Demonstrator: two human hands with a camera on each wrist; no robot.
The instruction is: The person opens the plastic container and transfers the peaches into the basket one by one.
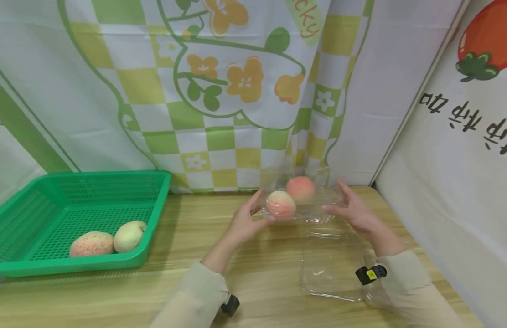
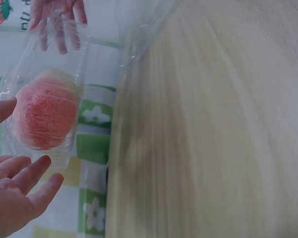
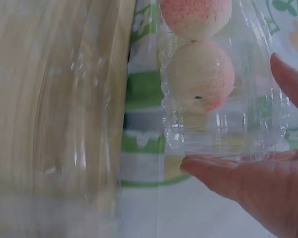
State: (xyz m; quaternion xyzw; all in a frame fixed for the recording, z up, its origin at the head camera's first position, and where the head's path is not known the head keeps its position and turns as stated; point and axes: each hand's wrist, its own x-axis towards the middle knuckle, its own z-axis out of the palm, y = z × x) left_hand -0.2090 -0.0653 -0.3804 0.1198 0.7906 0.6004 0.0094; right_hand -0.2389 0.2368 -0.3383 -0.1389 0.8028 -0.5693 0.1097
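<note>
Both hands hold a clear plastic box between them over the back of the table. My left hand grips its left end, thumb on the near side, fingers behind. At the right end, my right hand holds it between thumb and fingers, as the right wrist view also shows. Inside lie two pink and cream peaches: the front peach is at the left, the other peach behind it towards the middle. Below the box, a clear plastic tray-like piece spreads over the table near my right forearm.
A green plastic basket stands at the left with two more peaches near its front wall. Behind the wooden table hangs a checked, flowered curtain. A white wall covering borders the right side.
</note>
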